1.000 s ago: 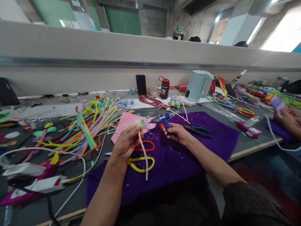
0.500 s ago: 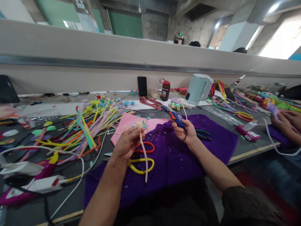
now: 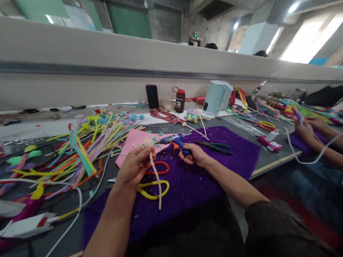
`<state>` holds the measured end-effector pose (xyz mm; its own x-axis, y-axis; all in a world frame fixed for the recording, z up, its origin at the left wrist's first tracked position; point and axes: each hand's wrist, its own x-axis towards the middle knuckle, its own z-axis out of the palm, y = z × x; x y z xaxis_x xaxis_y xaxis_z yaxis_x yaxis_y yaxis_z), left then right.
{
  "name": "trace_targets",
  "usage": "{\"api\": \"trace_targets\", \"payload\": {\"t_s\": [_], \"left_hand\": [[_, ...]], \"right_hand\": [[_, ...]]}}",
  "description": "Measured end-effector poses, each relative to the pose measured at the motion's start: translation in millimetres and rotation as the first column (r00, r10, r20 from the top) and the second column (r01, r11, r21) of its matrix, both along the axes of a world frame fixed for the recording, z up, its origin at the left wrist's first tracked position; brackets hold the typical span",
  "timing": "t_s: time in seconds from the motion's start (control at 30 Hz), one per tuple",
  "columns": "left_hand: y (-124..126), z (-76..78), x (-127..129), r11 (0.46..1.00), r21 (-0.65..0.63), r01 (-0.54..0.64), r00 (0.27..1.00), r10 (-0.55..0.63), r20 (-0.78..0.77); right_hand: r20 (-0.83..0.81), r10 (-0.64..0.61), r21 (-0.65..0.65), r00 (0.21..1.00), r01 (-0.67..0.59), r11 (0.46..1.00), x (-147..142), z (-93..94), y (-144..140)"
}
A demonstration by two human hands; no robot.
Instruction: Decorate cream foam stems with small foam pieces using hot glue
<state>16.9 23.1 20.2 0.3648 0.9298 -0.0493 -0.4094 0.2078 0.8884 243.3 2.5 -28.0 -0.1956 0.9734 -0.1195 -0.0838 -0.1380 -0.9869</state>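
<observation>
My left hand [image 3: 135, 162] is closed, pinching a cream pipe-cleaner flower [image 3: 149, 142] whose stem [image 3: 158, 178] hangs down. In my right hand [image 3: 195, 154], fingers wrapped round its handle, is a blue hot glue gun [image 3: 174, 139] with an orange trigger. Its nozzle points left and sits close to the flower head; whether they touch I cannot tell. Below my left hand lie scissors with one red handle [image 3: 160, 167] and one yellow handle [image 3: 154, 189]. Green-handled pliers [image 3: 218, 148] rest on the purple cloth [image 3: 241, 160] beyond my right hand.
Pink foam sheet [image 3: 128, 137] bears small scraps. Many coloured pipe cleaners [image 3: 88, 150] spread leftward, with a white cable [image 3: 77, 214] near them. Behind stand a phone [image 3: 152, 96], a bottle [image 3: 180, 101] and a kettle [image 3: 217, 96]. Another person's hands [image 3: 308, 130] work at far right.
My right hand has brought the glue gun left and down, its nozzle now by the flower. Another cream stem now lies across the cloth behind. The camera view has turned slightly right.
</observation>
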Motion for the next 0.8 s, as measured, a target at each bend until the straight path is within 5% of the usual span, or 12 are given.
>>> {"api": "trace_targets", "payload": {"t_s": [0.2,0.43,0.67,0.73,0.8], "left_hand": [[0.4,-1.6,1.4,1.000,0.005,-0.008,1.000,0.008,-0.016],[-1.0,-3.0,2.5,1.000,-0.012,-0.014,0.999,0.013,-0.040],[-3.3,-0.1,-0.3,1.000,0.014,-0.010,1.000,0.010,0.011],[-3.3,0.1,-1.6,1.000,0.019,-0.015,1.000,0.014,0.025],[-3.3,-0.5,-2.4,1.000,0.013,-0.018,1.000,0.017,0.016]], "right_hand": [[0.351,-0.062,0.027,0.934,0.056,0.998,-2.0,-10.4,5.5],[0.687,-0.281,0.294,0.670,0.096,0.951,2.8,-5.0,-2.3],[0.802,-0.316,0.357,0.507,0.018,0.934,2.2,-2.5,-8.4],[0.789,-0.424,0.470,0.445,0.009,0.883,-0.8,3.7,-15.2],[0.715,-0.502,0.577,0.486,-0.005,0.817,-6.9,12.7,-25.3]]}}
